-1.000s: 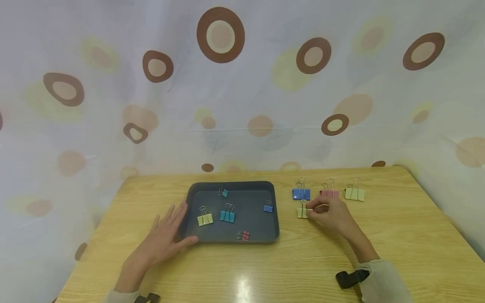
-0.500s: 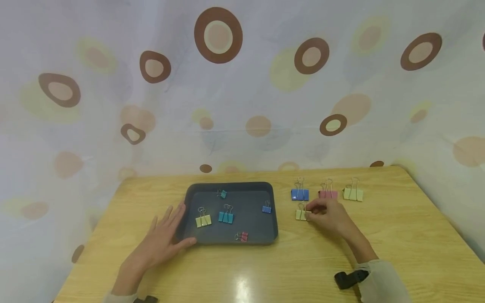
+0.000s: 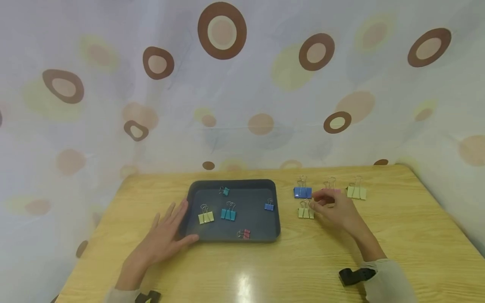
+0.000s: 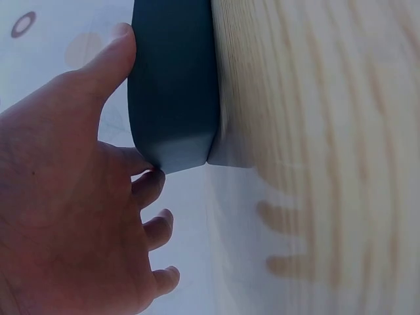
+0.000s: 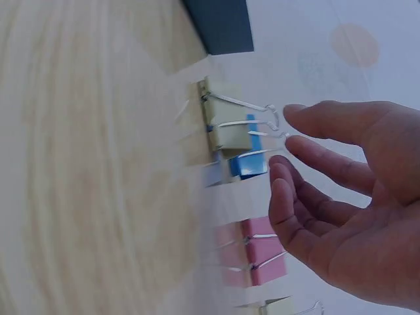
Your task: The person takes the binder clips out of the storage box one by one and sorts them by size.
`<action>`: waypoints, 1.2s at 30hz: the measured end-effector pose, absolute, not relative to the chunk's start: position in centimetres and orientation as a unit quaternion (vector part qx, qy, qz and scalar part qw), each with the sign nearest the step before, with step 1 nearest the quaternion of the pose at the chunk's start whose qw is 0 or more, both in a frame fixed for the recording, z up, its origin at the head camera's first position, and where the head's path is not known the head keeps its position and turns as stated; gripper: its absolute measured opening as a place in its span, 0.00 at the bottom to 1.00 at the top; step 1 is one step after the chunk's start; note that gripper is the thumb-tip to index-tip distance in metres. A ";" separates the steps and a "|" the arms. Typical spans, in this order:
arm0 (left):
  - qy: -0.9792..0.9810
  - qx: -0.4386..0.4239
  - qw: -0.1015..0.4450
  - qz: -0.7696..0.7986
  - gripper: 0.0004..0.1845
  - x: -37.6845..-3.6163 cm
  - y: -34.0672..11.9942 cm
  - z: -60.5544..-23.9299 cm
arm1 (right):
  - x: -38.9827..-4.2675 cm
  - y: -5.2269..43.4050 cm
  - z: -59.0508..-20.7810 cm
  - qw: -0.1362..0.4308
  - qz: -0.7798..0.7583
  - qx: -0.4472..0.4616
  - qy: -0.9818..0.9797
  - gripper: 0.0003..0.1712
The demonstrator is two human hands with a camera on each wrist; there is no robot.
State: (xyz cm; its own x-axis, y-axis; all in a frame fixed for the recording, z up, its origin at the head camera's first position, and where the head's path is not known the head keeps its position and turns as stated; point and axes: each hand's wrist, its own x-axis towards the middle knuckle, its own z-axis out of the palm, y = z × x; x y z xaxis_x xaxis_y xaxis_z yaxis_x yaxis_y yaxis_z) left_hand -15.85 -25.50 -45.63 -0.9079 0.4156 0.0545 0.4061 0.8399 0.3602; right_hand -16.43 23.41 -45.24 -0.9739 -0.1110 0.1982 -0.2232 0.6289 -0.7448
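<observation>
Green clip (image 3: 305, 212) stands on the counter (image 3: 265, 269) just right of the tray (image 3: 212, 235), its wire handles pointing at the right hand (image 3: 337, 208). That hand hovers just beside it with fingers (image 5: 315, 167) loosely spread and lightly bent, holding nothing; in the right wrist view the fingertips sit right at the wire loops, and whether they touch them cannot be told. Behind the green clip, a blue clip (image 3: 302, 192) stands nearer the curtain (image 3: 242, 84), with a pink clip (image 3: 330, 189) partly hidden by the hand to its right and another pale green clip (image 3: 356, 192) further right, all three in a row.

Across the counter, the left hand (image 3: 164, 237) lies flat with fingers straight and spread, its thumb and forefinger pressed against the tray's near left corner; the left wrist view shows the corner wedged between them. Inside the tray lie a yellow clip (image 3: 206, 216), a teal clip (image 3: 228, 213), a small teal clip (image 3: 225, 191) near the far wall, a small blue clip (image 3: 269, 205) near the right wall, and a small pink clip (image 3: 244, 233) near the front wall
</observation>
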 end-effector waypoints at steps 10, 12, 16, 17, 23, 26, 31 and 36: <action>0.961 0.220 0.002 0.167 0.53 -16.3 -25.6 -45.6 | -16.2 21.1 -43.8 0.127 0.500 0.136 -0.846 0.11; 0.961 0.222 -0.002 0.163 0.53 -16.5 -25.6 -45.5 | -16.3 20.6 -43.9 0.123 0.510 0.144 -0.839 0.11; 0.961 0.227 -0.009 0.158 0.53 -16.5 -25.5 -45.4 | -16.2 19.2 -44.2 0.097 0.531 0.151 -0.828 0.12; 0.960 0.228 -0.014 0.159 0.53 -16.5 -25.5 -45.4 | -16.2 18.8 -44.3 0.089 0.539 0.153 -0.823 0.13; 0.958 0.236 -0.029 0.163 0.53 -16.4 -25.4 -45.9 | -15.7 16.3 -44.5 0.055 0.567 0.165 -0.805 0.18; 0.958 0.236 -0.024 0.163 0.53 -16.3 -25.2 -45.9 | -15.4 15.1 -44.5 0.043 0.569 0.168 -0.804 0.20; 0.958 0.232 -0.023 0.165 0.53 -16.2 -25.1 -45.6 | -15.6 12.6 -44.2 0.037 0.561 0.172 -0.809 0.22; 0.959 0.230 -0.029 0.162 0.53 -16.1 -25.5 -45.9 | -16.5 10.0 -44.5 0.030 0.544 0.178 -0.819 0.25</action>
State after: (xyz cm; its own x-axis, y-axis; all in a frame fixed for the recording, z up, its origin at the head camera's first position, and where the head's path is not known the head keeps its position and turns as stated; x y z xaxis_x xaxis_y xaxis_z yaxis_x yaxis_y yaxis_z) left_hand -16.12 -25.45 -45.87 -0.8923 0.4320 0.1306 0.4510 0.8417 0.2969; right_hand -16.48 9.99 -44.49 -0.9352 -0.2586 0.2419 -0.3233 0.3449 -0.8812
